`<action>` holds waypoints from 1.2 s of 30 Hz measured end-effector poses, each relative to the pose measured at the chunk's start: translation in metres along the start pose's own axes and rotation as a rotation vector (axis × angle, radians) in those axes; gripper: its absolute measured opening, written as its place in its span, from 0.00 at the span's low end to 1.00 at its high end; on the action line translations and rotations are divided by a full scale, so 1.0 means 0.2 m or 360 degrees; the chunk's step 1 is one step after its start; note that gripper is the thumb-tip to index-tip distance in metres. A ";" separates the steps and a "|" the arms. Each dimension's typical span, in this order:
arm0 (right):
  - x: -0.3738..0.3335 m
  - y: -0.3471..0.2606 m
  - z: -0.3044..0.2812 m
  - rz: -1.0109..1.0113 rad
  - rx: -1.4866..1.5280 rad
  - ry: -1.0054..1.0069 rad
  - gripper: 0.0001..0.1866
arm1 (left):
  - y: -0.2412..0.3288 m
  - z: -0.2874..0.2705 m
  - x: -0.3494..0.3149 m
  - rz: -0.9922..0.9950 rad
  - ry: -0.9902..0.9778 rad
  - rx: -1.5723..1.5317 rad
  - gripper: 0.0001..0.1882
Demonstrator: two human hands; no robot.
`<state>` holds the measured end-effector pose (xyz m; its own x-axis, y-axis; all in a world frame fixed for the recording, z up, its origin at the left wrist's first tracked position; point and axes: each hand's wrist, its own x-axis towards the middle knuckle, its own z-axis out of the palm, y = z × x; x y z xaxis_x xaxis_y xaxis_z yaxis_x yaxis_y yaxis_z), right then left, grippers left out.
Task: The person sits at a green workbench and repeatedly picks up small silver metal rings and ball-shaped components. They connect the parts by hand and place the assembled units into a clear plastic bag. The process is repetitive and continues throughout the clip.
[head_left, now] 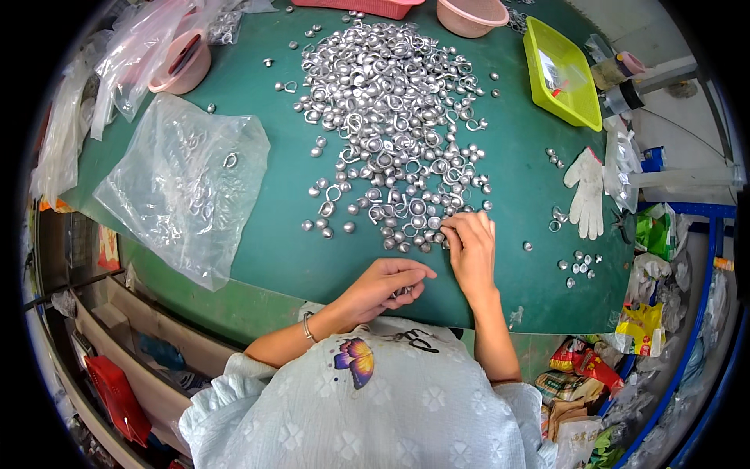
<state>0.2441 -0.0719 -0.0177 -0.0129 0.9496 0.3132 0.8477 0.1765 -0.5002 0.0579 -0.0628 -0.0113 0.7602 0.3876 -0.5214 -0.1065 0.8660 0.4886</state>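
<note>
A large heap of small silvery metal pieces (391, 102), domed knobs and ring-shaped ones, spreads over the green table. My left hand (387, 280) is curled palm up near the table's front edge, closed around several small metal pieces (401, 292); the fingers partly cover them. At the heap's near right edge, my right hand (471, 248) reaches down with bent fingers. Its thumb and fingertips are pinched at a small metal piece (445, 244), mostly hidden by the hand. Loose knobs (348, 227) and rings lie just left of the heap's near end.
A clear plastic bag (187, 187) holding some rings lies at left. Pink baskets (473, 17) and a yellow-green tray (562, 72) stand along the far side. To the right are a white work glove (586, 191) and scattered knobs (579, 268). Drawers (156, 344) sit below at left.
</note>
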 end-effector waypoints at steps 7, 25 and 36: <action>0.04 -0.06 -0.01 0.0091 -0.0206 -0.0088 0.08 | -0.03 -0.01 -0.01 -0.0012 -0.0085 -0.0037 0.12; -0.56 0.53 -0.65 0.1063 -0.0400 0.1188 0.06 | -0.09 0.04 -0.05 -0.0018 0.0028 -0.0044 0.10; -0.67 0.60 -0.63 0.0923 -0.1146 0.1143 0.10 | -0.14 0.11 -0.05 -0.0038 0.0117 0.0051 0.10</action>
<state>0.4153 -0.2114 -0.0176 0.5816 0.4347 0.6876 0.7360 -0.6411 -0.2173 0.0668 -0.0972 -0.0048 0.7130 0.3902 -0.5826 -0.0675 0.8652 0.4969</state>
